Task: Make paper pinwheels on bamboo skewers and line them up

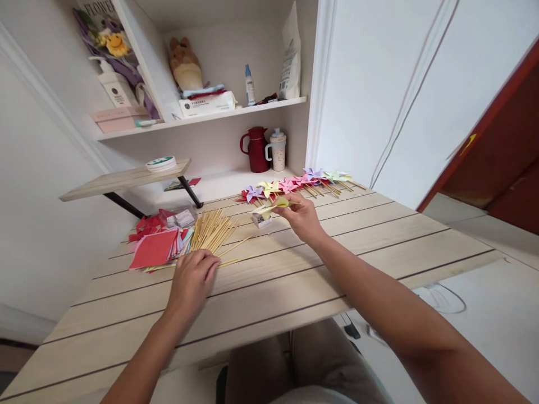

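My right hand [302, 217] pinches a yellow paper pinwheel [274, 206] just above a small box of pins [261, 220] on the wooden table [295, 269]. My left hand [194, 278] rests palm down at the near end of a pile of wooden sticks [213, 231], its fingers curled over a stick [236, 260] that lies apart from the pile. Whether it grips that stick I cannot make out. A stack of coloured paper squares [155, 248], red on top, lies left of the sticks.
A row of finished pinwheels [295, 184] in purple, yellow, pink and green lies along the table's far edge. Behind it stand a red jug [256, 148] and a speckled cup [278, 149]. A small raised shelf [122, 179] holds a tape roll [161, 163]. Wall shelves carry bottles and boxes.
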### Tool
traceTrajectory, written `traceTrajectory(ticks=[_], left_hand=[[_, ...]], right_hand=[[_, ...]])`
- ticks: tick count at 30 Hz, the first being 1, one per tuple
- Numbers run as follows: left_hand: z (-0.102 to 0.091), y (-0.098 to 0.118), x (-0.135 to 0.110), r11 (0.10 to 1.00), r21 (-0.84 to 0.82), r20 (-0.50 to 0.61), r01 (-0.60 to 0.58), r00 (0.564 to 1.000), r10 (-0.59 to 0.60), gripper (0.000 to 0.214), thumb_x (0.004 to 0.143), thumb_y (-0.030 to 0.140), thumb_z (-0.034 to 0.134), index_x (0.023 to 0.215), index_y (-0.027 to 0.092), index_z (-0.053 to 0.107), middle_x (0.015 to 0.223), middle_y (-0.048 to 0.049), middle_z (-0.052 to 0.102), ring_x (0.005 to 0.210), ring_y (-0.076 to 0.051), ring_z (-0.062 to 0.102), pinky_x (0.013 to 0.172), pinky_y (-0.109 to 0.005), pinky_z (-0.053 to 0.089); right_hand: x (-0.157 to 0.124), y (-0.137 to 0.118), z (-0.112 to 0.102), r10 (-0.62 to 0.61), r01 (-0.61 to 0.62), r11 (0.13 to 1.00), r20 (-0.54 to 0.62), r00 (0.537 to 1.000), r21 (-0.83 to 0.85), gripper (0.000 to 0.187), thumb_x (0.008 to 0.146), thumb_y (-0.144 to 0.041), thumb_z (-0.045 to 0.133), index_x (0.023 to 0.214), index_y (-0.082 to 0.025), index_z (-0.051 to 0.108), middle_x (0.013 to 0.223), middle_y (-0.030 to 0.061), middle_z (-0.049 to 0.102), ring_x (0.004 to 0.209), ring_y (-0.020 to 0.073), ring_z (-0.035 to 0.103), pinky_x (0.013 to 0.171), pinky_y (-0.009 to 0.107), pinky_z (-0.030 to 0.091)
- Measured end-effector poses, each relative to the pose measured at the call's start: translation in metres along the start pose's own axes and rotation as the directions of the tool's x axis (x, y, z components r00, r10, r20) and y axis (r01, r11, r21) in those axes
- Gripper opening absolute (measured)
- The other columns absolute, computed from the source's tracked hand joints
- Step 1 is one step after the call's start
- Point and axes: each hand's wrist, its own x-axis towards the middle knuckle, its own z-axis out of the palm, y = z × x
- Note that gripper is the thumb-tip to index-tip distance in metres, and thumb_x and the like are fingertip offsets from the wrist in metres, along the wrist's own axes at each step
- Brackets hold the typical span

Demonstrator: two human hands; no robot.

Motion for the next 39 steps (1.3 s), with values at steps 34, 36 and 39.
traceTrajectory(ticks=[34,36,39], left_hand=[[0.053,0.04,0.067,0.969,0.153,0.066,-0.194,0.98,0.186,0.019,0.095,0.015,0.053,0.091,0.016,0.071,0.096,-0.0079,0.076,0.091,-0.024,0.068,0.103,-0.045,0.036],[0.052,0.05,0.068,0.961,0.081,-0.042,-0.263,0.963,0.267,0.016,0.094,0.015,0.055,0.089,0.018,0.07,0.097,-0.0054,0.077,0.09,-0.022,0.069,0.104,-0.045,0.036],[0.052,0.07,0.074,0.944,0.03,-0.14,-0.328,0.934,0.329,0.014,0.095,0.015,0.056,0.089,0.019,0.069,0.097,-0.0036,0.077,0.087,-0.02,0.069,0.104,-0.045,0.037]], right_hand=[[0.002,0.005,0.01,0.206,-0.162,0.917,-0.085,0.975,0.366,0.016,0.067,-0.026,0.087,0.079,-0.022,0.077,0.076,-0.0027,0.072,0.074,0.0142,0.063,0.073,0.027,0.05],[0.002,0.008,0.015,0.257,-0.173,0.863,-0.118,0.959,0.475,0.021,0.064,-0.027,0.09,0.079,-0.022,0.077,0.078,-0.0027,0.073,0.075,0.0133,0.063,0.074,0.026,0.05],[0.0,0.01,0.023,0.381,-0.22,0.735,-0.121,0.917,0.641,0.028,0.059,-0.026,0.093,0.081,-0.019,0.078,0.082,-0.0012,0.076,0.075,0.0119,0.065,0.074,0.024,0.052]])
